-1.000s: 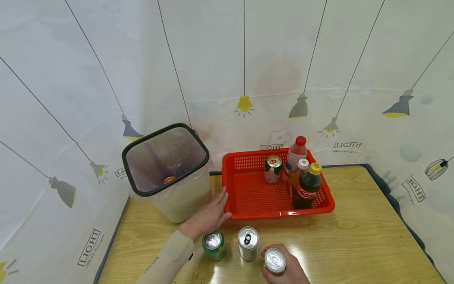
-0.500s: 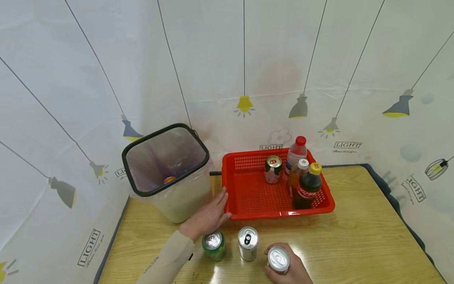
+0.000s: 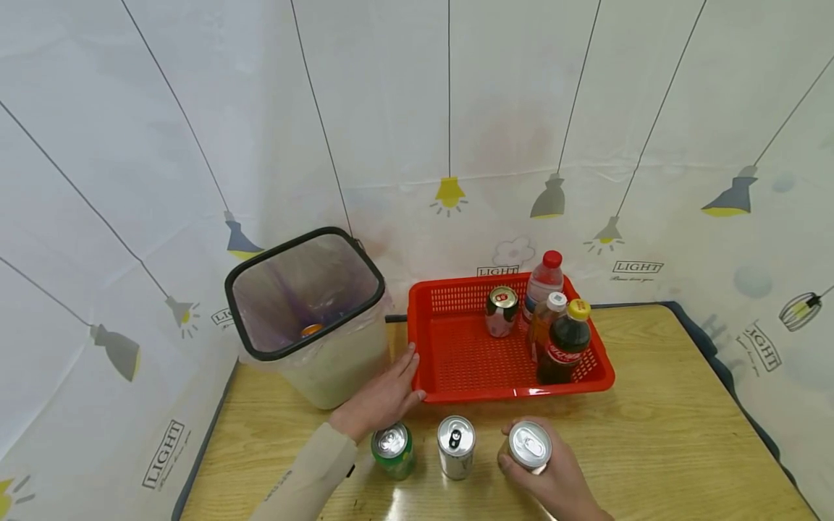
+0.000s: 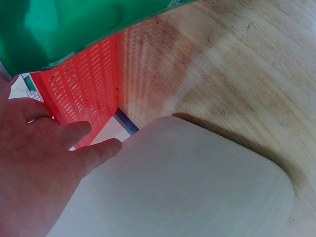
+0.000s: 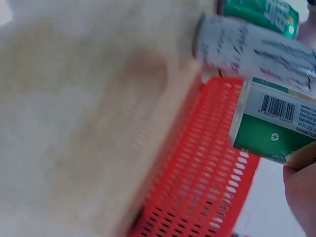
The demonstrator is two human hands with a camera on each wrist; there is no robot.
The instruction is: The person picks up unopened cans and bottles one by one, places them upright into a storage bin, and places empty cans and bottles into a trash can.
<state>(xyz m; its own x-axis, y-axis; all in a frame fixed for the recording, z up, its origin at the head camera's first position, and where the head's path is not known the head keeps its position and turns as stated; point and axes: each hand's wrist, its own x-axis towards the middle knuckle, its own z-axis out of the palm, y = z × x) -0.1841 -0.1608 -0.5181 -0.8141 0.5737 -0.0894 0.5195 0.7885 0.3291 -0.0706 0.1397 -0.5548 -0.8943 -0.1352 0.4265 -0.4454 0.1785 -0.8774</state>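
Note:
My right hand (image 3: 559, 472) grips a drink can (image 3: 530, 444) by its sides, its silver lid facing up. In the right wrist view the can (image 5: 274, 123) shows a green and white side with a barcode. My left hand (image 3: 381, 394) lies with straight fingers against the left wall of the red plastic basket (image 3: 511, 394). Two more cans stand upright between the hands: a green can (image 3: 394, 450) beside the left wrist and an opened silver can (image 3: 456, 447). The green can (image 4: 74, 29) looms close in the left wrist view.
A lined bin (image 3: 345, 362) stands left of the basket, with an orange-capped item inside. Within the basket are a dark can (image 3: 502, 311), a red-capped bottle (image 3: 544, 282), a white-capped bottle (image 3: 546, 325) and a yellow-capped cola bottle (image 3: 565, 347). A printed curtain (image 3: 391, 108) hangs behind the wooden table (image 3: 671, 420).
The right hand has carried its can to the right and a little toward the basket, farther from the silver can. The left hand stays put.

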